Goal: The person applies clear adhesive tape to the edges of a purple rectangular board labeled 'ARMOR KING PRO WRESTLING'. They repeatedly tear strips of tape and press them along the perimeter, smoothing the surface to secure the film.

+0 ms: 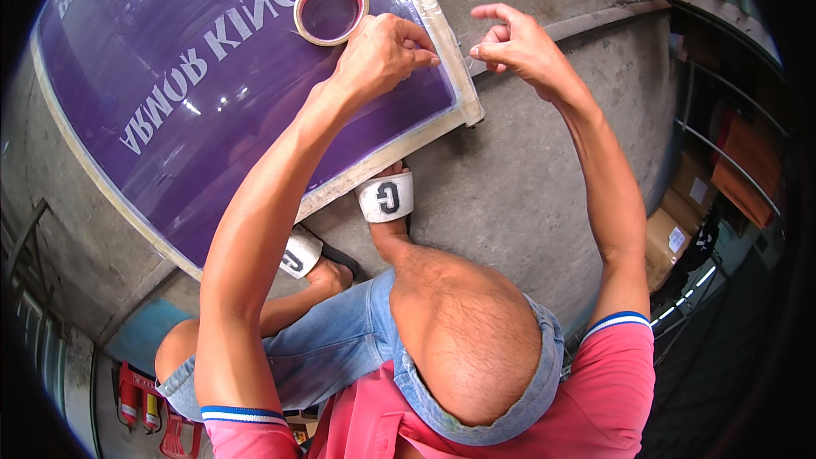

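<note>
A large screen-printing frame (466, 98) with pale edges and purple mesh (255, 132) lies at the upper left, bearing mirrored lettering. On the mesh rests a roll of tape (331, 11), its ring pale outside and reddish inside. My left hand (384, 53) is over the frame's right part, next to the roll, fingers curled and thumb close to the index finger. Whatever sits in that pinch, if anything, cannot be made out. Just past the frame's right edge, my right hand (523, 44) hovers with its index finger stretched, apart from the thumb; no object shows in it.
Below the frame's near edge are my feet in white-strapped slides (387, 196), on grey concrete floor (510, 166). Cardboard boxes (667, 242) and metal rails (731, 161) stand at the right. Red fire extinguishers (128, 399) are at the lower left.
</note>
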Available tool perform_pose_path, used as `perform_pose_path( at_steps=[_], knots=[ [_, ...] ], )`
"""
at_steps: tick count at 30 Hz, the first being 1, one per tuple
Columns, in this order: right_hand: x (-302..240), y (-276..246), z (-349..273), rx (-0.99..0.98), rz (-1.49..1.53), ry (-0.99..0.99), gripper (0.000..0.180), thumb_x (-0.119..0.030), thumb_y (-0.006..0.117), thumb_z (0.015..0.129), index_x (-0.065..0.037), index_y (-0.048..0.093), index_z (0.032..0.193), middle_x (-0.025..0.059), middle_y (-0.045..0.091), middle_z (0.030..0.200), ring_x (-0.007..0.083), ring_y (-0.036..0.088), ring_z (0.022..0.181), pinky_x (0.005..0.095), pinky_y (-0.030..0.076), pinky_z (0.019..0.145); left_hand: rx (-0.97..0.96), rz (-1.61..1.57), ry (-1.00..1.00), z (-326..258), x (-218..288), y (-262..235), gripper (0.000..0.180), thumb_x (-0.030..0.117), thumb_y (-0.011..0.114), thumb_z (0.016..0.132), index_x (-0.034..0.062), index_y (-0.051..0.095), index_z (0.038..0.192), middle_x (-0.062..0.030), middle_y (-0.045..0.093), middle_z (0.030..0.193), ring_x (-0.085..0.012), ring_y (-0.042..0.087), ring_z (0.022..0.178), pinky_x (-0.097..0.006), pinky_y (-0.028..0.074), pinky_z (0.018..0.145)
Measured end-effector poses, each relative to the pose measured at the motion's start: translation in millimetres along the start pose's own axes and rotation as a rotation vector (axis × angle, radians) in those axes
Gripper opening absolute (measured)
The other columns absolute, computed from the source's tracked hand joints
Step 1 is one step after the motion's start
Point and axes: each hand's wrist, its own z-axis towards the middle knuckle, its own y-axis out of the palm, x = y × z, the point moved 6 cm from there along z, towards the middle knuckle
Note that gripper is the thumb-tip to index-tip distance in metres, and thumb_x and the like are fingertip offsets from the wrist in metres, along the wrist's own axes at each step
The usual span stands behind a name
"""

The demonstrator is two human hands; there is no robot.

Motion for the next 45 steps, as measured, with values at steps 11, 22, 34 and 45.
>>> perform_pose_path(
  at_steps=[11, 22, 34, 45],
  knots=[
    [16.6, 5.8, -0.5, 0.075, 0.051, -0.014, 0.02, -0.022, 0.076, 0.084, -0.006, 0.066, 0.085, -0.0006, 0.063, 0.083, 0.008, 0.055, 0.073, 0.0233, 0.043, 0.066, 0.204, 0.141, 0.081, -2.2, -8.8, -7.8, 0.073, 0.021, 0.086, 0.069, 0.0028, 0.058, 0.134, -0.019, 0.072, 0.086, -0.0265, 0.071, 0.078, -0.039, 0.056, 0.074],
    [6.8, -9.4, -7.9, -0.01, 0.026, -0.012, 0.015, -0.019, 0.068, 0.09, -0.01, 0.058, 0.084, -0.0051, 0.055, 0.073, 0.0023, 0.045, 0.065, 0.0178, 0.033, 0.06, 0.366, 0.392, 0.124, -22.2, 33.8, -27.5, 0.046, 0.046, 0.083, 0.069, 0.0013, 0.074, 0.075, -0.0224, 0.067, 0.071, -0.0363, 0.071, 0.072, -0.043, 0.056, 0.065],
    [5.4, -3.5, 8.0, -0.091, 0.081, -0.062, 0.017, -0.023, 0.068, 0.091, -0.011, 0.057, 0.086, -0.0048, 0.053, 0.074, 0.0038, 0.047, 0.066, 0.0195, 0.037, 0.062, 0.137, 0.803, 0.16, -180.8, 6.5, -193.6, 0.037, 0.024, 0.075, 0.084, 0.0054, 0.069, 0.115, -0.0159, 0.071, 0.106, -0.0292, 0.068, 0.1, -0.04, 0.055, 0.084],
    [38.7, 16.0, 32.5, 0.038, 0.123, -0.049, 0.016, -0.02, 0.075, 0.087, -0.01, 0.063, 0.086, -0.0038, 0.06, 0.079, 0.006, 0.054, 0.071, 0.0237, 0.046, 0.069, 1.265, -0.535, -0.711, -503.8, -282.0, -183.4, 0.081, 0.027, 0.083, 0.081, 0.0027, 0.041, 0.145, -0.0153, 0.05, 0.141, -0.0242, 0.048, 0.13, -0.043, 0.04, 0.104]
  ],
)
